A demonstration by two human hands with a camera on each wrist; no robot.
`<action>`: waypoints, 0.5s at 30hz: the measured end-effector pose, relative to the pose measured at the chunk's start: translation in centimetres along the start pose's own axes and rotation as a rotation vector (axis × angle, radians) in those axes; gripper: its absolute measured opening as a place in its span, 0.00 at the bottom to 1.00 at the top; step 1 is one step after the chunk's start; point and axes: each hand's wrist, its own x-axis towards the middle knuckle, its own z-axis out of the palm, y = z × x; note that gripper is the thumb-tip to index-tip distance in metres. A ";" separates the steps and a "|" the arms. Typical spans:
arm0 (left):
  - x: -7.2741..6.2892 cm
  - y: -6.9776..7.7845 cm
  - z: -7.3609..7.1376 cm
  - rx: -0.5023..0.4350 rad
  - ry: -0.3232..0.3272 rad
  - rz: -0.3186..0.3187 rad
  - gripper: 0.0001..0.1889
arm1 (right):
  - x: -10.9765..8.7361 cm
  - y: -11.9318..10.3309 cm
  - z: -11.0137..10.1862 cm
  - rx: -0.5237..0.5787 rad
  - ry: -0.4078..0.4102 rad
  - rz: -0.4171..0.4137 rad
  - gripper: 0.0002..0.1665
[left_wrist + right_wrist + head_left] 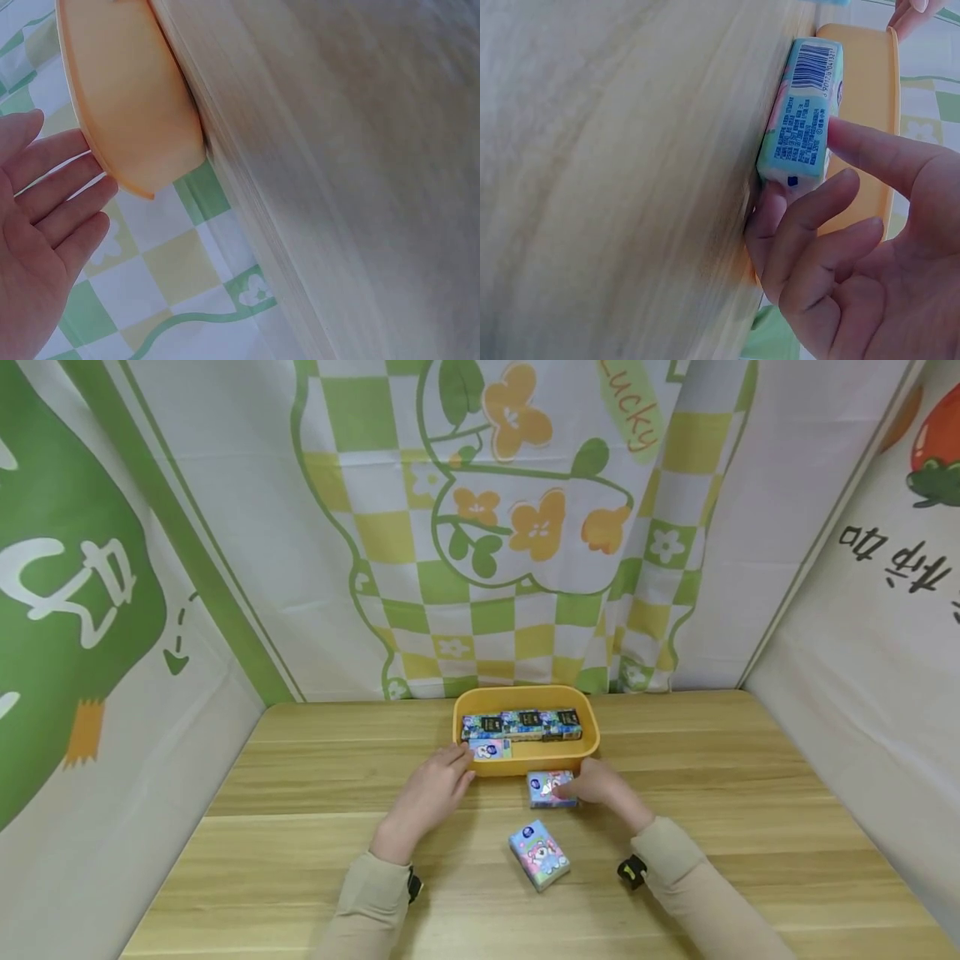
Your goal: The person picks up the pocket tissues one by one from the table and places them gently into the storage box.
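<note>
My left hand (429, 789) rests its fingertips on the front left rim of a yellow bin (517, 768), its fingers nearly straight in the left wrist view. With my right hand (602, 783) I hold a blue and pink pocket tissue pack (538, 787) by its right end, just in front of the bin. The right wrist view shows its barcode side, with one finger pressed on it and the others curled by its end. Another pink and blue tissue pack (539, 853) lies askew on the table, nearer me, between the forearms.
Inside the bin, three dark blue patterned packs (522, 722) stand in a row at the back, and a pastel pack (487, 750) lies at the front left. The wooden table (300, 843) ends at a checkered curtain (510, 635) behind the bin. Printed cloth walls flank both sides.
</note>
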 end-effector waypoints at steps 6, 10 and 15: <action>0.0 0.0 0.0 0.008 -0.006 -0.003 0.21 | 0.1 0.1 0.0 0.003 -0.008 -0.008 0.26; -0.1 0.0 -0.1 0.011 -0.006 -0.005 0.20 | 0.0 0.1 0.0 0.004 -0.007 -0.014 0.25; 0.0 0.1 -0.2 0.016 -0.016 -0.008 0.21 | 0.1 0.3 0.1 0.021 -0.002 -0.018 0.25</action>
